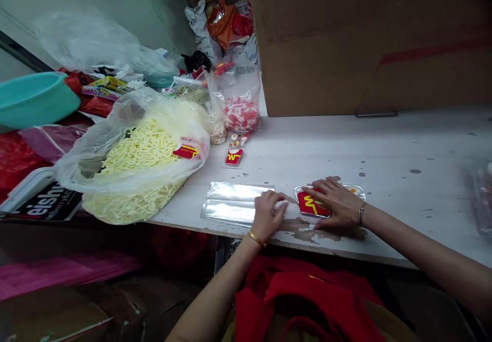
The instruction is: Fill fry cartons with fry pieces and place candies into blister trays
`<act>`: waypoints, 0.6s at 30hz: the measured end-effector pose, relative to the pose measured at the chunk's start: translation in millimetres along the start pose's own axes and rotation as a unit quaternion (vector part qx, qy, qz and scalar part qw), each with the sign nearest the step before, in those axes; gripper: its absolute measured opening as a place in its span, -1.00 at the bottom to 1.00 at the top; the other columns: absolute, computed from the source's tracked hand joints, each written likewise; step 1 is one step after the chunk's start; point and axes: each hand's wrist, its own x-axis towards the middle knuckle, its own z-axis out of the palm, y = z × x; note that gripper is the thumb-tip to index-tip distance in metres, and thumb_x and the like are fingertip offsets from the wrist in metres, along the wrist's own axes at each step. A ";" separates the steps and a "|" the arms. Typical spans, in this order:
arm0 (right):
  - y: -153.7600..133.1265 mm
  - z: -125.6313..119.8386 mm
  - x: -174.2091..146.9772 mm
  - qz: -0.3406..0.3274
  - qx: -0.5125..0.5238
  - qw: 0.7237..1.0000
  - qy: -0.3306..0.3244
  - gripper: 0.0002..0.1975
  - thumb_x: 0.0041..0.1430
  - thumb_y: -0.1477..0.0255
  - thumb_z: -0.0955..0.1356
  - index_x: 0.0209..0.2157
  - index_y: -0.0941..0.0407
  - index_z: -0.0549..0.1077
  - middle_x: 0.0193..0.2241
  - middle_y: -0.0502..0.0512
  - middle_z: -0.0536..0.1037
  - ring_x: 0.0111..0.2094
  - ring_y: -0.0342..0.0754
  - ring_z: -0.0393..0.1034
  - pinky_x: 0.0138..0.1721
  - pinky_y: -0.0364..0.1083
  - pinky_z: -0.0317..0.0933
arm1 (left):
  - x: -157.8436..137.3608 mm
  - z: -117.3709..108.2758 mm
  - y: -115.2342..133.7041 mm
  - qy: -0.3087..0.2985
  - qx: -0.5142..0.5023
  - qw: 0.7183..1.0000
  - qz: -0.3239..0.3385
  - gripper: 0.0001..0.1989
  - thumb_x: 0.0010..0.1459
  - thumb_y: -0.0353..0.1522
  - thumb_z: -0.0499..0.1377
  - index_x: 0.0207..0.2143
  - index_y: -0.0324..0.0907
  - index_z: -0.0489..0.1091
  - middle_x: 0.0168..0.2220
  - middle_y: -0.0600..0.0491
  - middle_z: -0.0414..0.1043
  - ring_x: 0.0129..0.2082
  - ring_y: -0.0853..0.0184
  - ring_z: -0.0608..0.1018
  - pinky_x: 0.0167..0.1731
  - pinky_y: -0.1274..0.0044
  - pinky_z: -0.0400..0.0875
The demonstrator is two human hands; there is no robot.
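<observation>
My right hand (pixel 340 206) lies palm down with spread fingers on a flat clear package (pixel 307 206). A red card with a yellow zigzag mark shows inside the package, and an egg-like piece (pixel 354 190) appears beyond the hand. My left hand (pixel 268 214) rests at the right end of several flat clear plastic bags (pixel 230 201), its fingers curled in. The fingertips seem to pinch the end of a bag, though the contact is hard to make out. Past the bags lies a small red fries-box piece (pixel 233 157) with little round pieces above it.
On the left, a large plastic bag (pixel 180 175) holds pale yellow fry-like sticks. Behind stands a clear bag of pink-and-white pieces (pixel 241 114). A big cardboard box (pixel 369 44) blocks the back right. A turquoise basin (pixel 38 98) is far left. A blurred clear container (pixel 480 198) sits at right.
</observation>
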 end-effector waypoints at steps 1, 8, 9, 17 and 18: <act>0.0 -0.8 0.4 0.006 -0.001 1.000 -0.003 0.03 -0.11 -0.24 0.24 0.28 0.08 0.00 0.12 0.38 0.23 0.09 0.32 0.12 0.07 0.26 -0.05 | -0.4 -5.8 -13.1 0.017 0.013 0.999 -0.045 -0.78 0.22 -0.20 0.04 -0.22 -0.14 0.34 -0.19 -0.01 0.37 -0.14 0.26 0.38 -0.16 0.41 0.18; -10.3 -7.8 0.6 0.044 0.001 0.999 -0.004 -0.10 -0.02 -0.08 0.28 0.27 0.06 0.03 0.03 0.34 0.30 -0.06 0.26 0.21 -0.09 0.15 0.10 | -7.0 -2.8 -54.7 0.001 0.085 0.990 -0.116 -0.88 0.21 -0.31 0.04 -0.33 -0.16 0.30 -0.30 0.03 0.36 -0.24 0.28 0.37 -0.25 0.45 0.14; -14.6 -8.8 0.7 0.047 0.008 0.999 0.002 -0.10 -0.01 -0.05 0.29 0.28 0.09 0.00 0.02 0.34 0.31 -0.06 0.25 0.21 -0.09 0.14 0.10 | -7.1 -1.0 -54.5 0.003 0.082 0.990 -0.116 -0.87 0.22 -0.33 0.02 -0.35 -0.17 0.30 -0.31 0.03 0.37 -0.25 0.29 0.37 -0.25 0.44 0.14; -58.7 -30.0 9.8 -0.020 0.082 0.996 0.004 0.00 -0.06 0.02 0.33 0.30 0.16 -0.13 0.01 0.28 0.32 -0.05 0.20 0.18 -0.04 0.11 0.05 | 1.7 -6.4 -56.1 -0.063 -0.215 0.968 -0.117 -0.79 0.19 -0.24 0.03 -0.39 -0.20 0.27 -0.46 0.12 0.28 -0.45 0.42 0.30 -0.38 0.55 0.16; -60.5 -31.2 10.4 -0.025 0.082 0.996 -0.007 0.00 -0.06 0.03 0.33 0.30 0.16 -0.14 -0.01 0.28 0.34 -0.07 0.20 0.19 -0.05 0.11 0.05 | 4.0 -8.6 -57.6 -0.083 -0.267 0.952 -0.122 -0.76 0.18 -0.21 0.04 -0.40 -0.20 0.26 -0.48 0.14 0.25 -0.48 0.44 0.27 -0.42 0.58 0.15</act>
